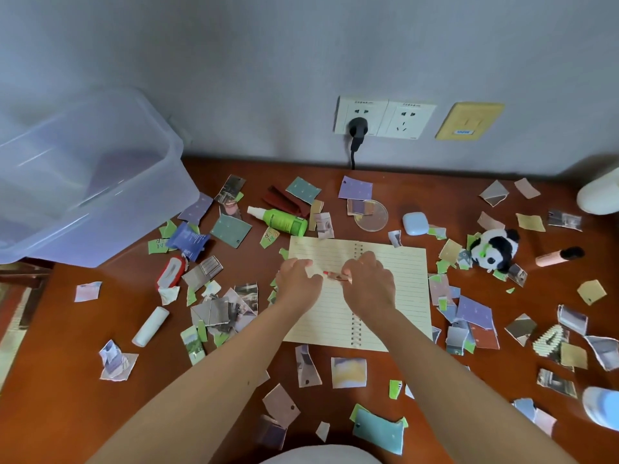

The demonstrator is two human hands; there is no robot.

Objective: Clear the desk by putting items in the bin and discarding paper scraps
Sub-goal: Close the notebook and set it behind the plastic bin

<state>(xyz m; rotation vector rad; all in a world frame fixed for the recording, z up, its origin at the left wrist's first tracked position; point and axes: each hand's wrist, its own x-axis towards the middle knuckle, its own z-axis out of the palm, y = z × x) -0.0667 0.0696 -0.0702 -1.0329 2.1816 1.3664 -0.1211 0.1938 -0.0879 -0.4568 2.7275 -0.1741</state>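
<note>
An open spiral notebook (392, 289) with lined cream pages lies in the middle of the brown desk (67, 329). Both hands are over its left page. My left hand (296, 284) pinches a small pale paper scrap (314, 270). My right hand (368, 284) pinches a small reddish scrap (336, 276) right beside it. Several torn coloured paper scraps cover the desk all round. A clear plastic bin (83, 182) stands at the back left, partly over the desk edge.
A green spray bottle (281, 221), a blue tissue pack (187, 241), a red-and-white pack (170, 272) and a white tube (150, 326) lie left of the notebook. On the right are a light-blue earbud case (415, 223), a panda plush (495, 249) and a peach marker (559, 256).
</note>
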